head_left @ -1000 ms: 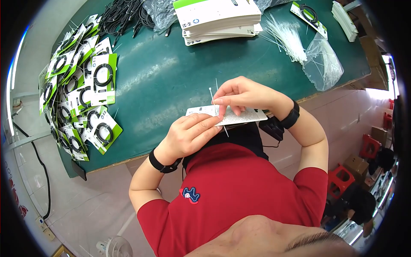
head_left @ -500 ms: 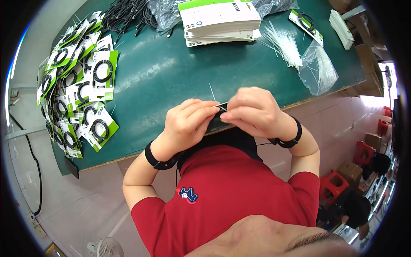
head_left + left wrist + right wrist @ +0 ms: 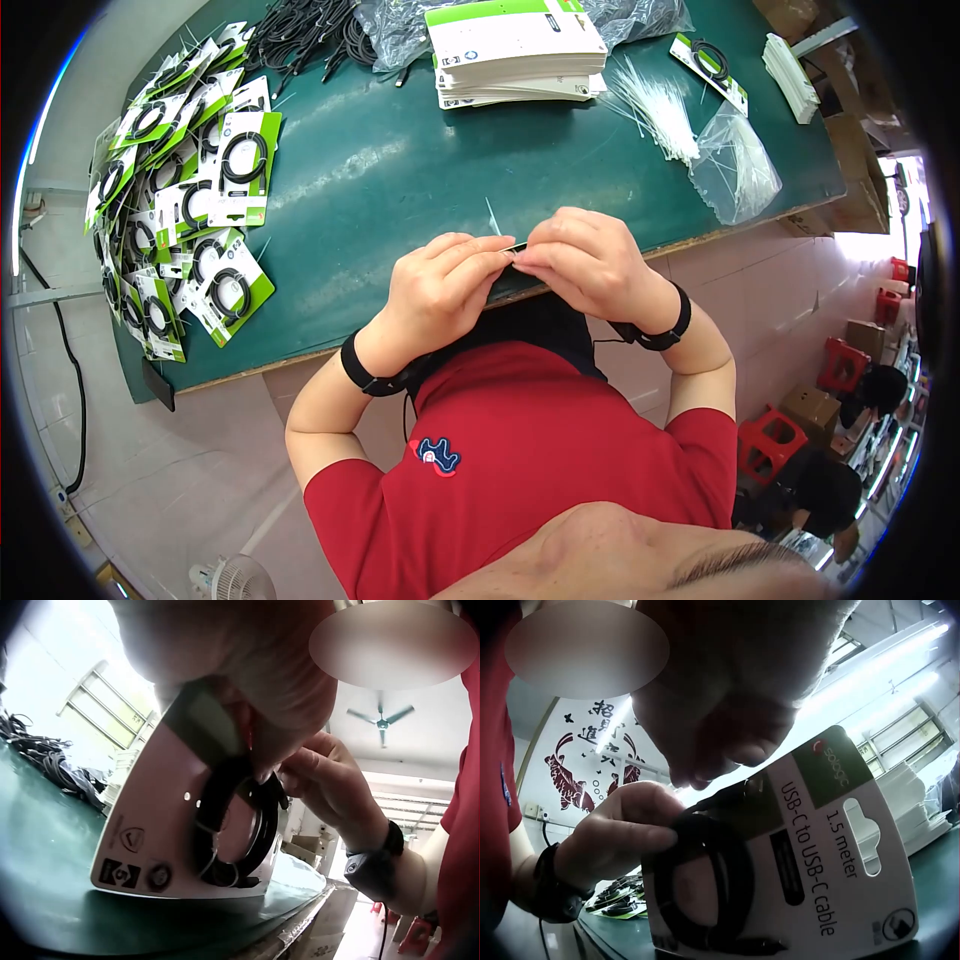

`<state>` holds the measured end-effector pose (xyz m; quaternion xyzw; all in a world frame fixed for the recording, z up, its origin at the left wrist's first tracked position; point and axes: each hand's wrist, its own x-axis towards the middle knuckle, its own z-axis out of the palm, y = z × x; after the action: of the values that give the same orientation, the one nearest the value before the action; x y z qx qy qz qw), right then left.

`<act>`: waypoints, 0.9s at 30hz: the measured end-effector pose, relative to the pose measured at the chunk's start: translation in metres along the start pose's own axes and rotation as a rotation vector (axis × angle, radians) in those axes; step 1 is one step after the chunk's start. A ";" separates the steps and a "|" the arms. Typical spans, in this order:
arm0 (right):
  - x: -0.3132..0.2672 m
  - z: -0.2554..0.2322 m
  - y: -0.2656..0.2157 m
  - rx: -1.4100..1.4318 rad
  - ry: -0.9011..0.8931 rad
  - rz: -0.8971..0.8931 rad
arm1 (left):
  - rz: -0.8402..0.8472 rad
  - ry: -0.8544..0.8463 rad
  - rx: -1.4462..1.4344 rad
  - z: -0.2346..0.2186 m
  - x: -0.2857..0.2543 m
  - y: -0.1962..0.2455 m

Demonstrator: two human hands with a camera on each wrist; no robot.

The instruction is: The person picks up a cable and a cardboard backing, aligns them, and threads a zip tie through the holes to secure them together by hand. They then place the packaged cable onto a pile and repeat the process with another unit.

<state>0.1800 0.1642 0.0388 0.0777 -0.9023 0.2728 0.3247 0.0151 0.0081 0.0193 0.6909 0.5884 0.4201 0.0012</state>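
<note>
A green-and-white packaging card stands near the table edge with a coiled black USB cable against its face; the head view sees the card edge-on. My left hand grips the card at the coil, thumb on the black loop in the right wrist view. Opposite it, my right hand pinches with thumb and forefinger at the coil's upper part, where a bit of white cable tie shows between the fingertips. Another thin white cable tie sticks up behind the card. In the left wrist view, white tie loops bind the coil.
Carded cables lie heaped on the left of the green table. Loose black cables, a stack of cards and plastic wrap are at the back. Cable ties and a clear bag lie to the right.
The card has turned from lying flat with its printed side up to edge-on. My right hand has come down from the upright ties to pinch at the coil; the left keeps its grip.
</note>
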 end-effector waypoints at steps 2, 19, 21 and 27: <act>0.003 -0.004 -0.007 0.056 0.014 -0.029 | -0.025 -0.016 -0.032 -0.002 0.001 0.003; -0.040 0.008 -0.030 1.194 -0.131 1.312 | 0.169 -0.010 0.304 0.009 -0.029 0.017; -0.042 0.010 -0.027 1.160 -0.140 1.335 | 0.157 -0.044 0.292 0.008 -0.031 0.015; -0.050 0.020 -0.020 0.919 -0.074 0.932 | 0.117 -0.015 0.240 0.009 -0.023 0.008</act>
<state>0.2141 0.1350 0.0033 -0.1812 -0.6436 0.7398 0.0749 0.0282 -0.0088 0.0040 0.7222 0.5932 0.3410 -0.1015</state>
